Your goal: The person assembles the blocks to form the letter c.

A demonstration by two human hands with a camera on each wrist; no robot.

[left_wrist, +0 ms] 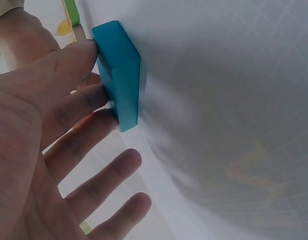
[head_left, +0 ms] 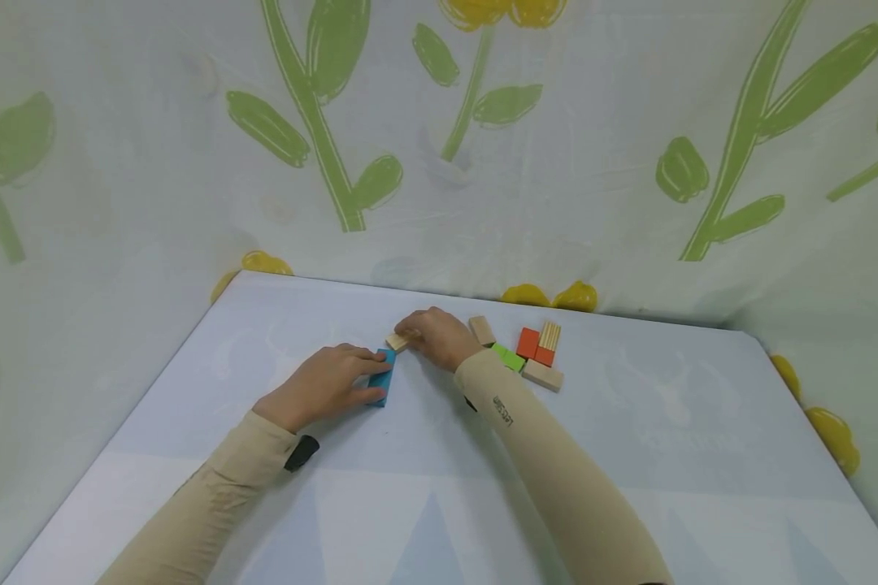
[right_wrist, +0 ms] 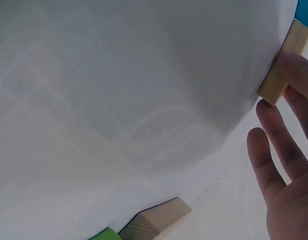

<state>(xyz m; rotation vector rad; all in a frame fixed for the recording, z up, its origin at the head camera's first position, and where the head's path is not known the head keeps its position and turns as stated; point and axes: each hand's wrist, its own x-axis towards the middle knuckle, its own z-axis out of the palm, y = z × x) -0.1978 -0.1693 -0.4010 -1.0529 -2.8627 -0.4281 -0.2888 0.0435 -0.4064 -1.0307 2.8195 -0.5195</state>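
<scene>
My left hand [head_left: 327, 382] holds a blue block [head_left: 382, 380] on the table, thumb by its near end and fingertips farther up. In the left wrist view the thumb and two fingertips touch the blue block [left_wrist: 121, 75], while the other two fingers extend past it. Just beyond the block's far end, my right hand [head_left: 439, 335] pinches a pale wooden block [head_left: 396, 341]. The right wrist view has the thumb on top of this wooden block [right_wrist: 284, 67], its end touching or very close to the blue one. Part of the wooden block is hidden by fingers.
Right of the right hand lie a green block [head_left: 509, 357], a red block [head_left: 528, 343], a striped red-and-wood piece [head_left: 549, 337] and two plain wooden blocks, one farther back [head_left: 481, 330], one nearer [head_left: 544, 374]. A flower-printed curtain [head_left: 556, 195] rises behind the white table [head_left: 629, 455].
</scene>
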